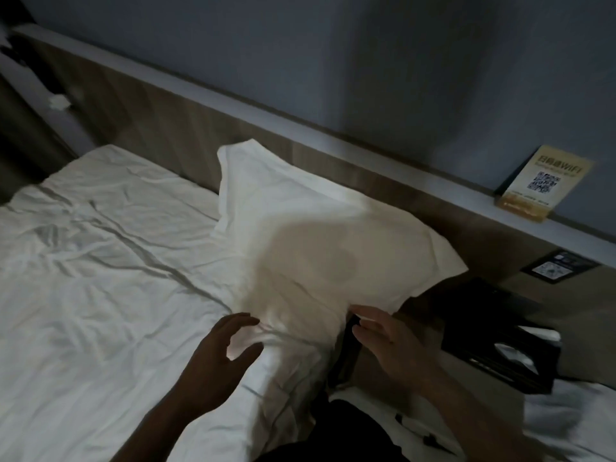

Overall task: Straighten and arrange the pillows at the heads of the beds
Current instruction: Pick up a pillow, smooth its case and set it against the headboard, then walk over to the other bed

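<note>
Two bare hands hover spread at the near edge of a white fabric pillow on a rumpled bed.

The flat white fabric pillow (310, 228) lies at the head of the bed (100, 278) with its wrinkled white sheet, skewed, its far corner leaning against the long wood-grain headboard (186, 128) and its right corner jutting past the mattress edge. The left hand (223, 358) is spread wide, fingers loosely bent, just over the pillow's near edge and gripping nothing. The right hand (390, 341) is also spread, fingers straight, beside the pillow's near right corner; whether it touches is unclear. A yellow WiFi card with a QR code (546, 181) stands on the headboard ledge, and a black tissue box (506, 351) sits to the right.
</note>
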Available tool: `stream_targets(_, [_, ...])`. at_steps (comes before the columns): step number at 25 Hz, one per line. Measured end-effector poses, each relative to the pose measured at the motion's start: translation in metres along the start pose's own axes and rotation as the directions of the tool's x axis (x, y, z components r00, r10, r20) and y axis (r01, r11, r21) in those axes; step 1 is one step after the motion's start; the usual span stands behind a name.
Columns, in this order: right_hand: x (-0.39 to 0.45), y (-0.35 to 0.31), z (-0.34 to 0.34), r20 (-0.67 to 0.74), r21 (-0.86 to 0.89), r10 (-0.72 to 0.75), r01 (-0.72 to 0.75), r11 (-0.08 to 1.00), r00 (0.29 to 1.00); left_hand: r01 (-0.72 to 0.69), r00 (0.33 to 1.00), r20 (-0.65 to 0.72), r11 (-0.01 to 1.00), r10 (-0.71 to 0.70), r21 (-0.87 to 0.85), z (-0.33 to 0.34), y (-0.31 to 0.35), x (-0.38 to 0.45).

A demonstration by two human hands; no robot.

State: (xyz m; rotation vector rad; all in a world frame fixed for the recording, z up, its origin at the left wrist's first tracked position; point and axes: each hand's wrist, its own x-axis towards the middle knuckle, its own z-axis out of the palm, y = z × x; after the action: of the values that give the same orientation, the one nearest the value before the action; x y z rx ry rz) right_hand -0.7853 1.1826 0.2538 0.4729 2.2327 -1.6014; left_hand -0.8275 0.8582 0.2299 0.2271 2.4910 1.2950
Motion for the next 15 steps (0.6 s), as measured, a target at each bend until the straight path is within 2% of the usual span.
stream_targets(8, [-0.076, 0.007, 0.032, 0.188, -0.028, 0.018, -0.012, 1.0, 0.982, 0.087, 0.991, -0.086, 0.987, -0.099, -0.135, 0.016, 0.014, -0.116])
stream_targets(15, [-0.1, 0.024, 0.033, 0.353, -0.046, -0.023, 0.041, 0.998, 0.935, 0.268, 0.905, -0.229, 0.899, -0.358, -0.347, 0.061, 0.041, -0.194])
